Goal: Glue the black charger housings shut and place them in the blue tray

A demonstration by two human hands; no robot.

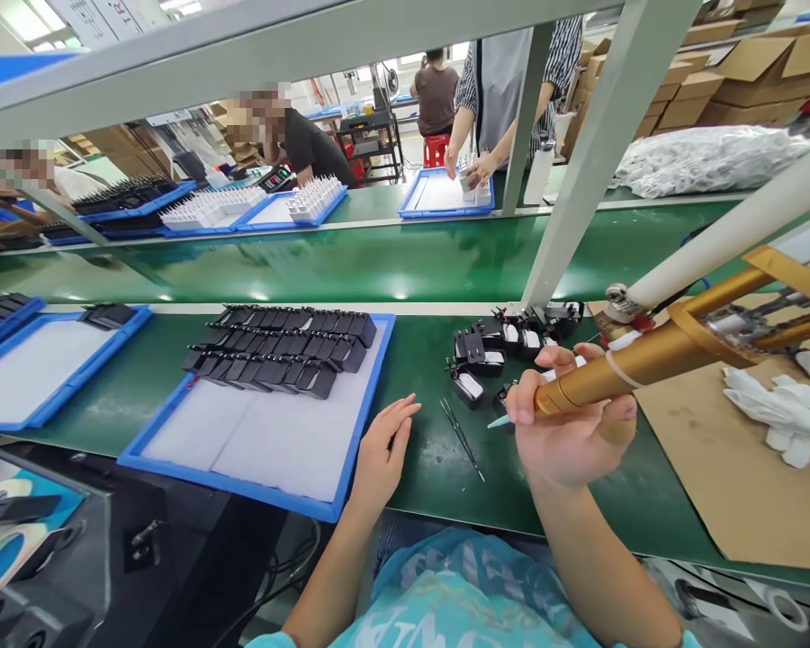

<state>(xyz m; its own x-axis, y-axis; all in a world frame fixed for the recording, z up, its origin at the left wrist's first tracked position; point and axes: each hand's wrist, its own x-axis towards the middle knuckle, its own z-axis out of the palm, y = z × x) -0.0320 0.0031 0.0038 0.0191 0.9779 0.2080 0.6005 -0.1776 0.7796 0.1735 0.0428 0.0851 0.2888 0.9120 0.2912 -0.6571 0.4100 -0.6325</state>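
My right hand [573,436] is wrapped round a gold-coloured glue dispensing gun [584,382] with a pale blue pointed nozzle, tip toward the left. My left hand [382,445] rests at the right rim of a blue tray [364,432], fingers stretched out, holding nothing. Rows of black plastic housings [280,346] fill the far part of that tray over a white liner. Between and beyond my hands lies a cluster of black housings with white parts inside [472,387], some hidden behind my right hand. Dark tweezers [463,441] lie on the green table [422,486] between my hands.
Another blue tray [54,378] stands at left with a few black housings. White gloves [783,414] lie on cardboard [688,486] at right. A metal post [580,162] rises behind the cluster. Beyond the green conveyor [378,261], a person's hands [476,166] work over another tray.
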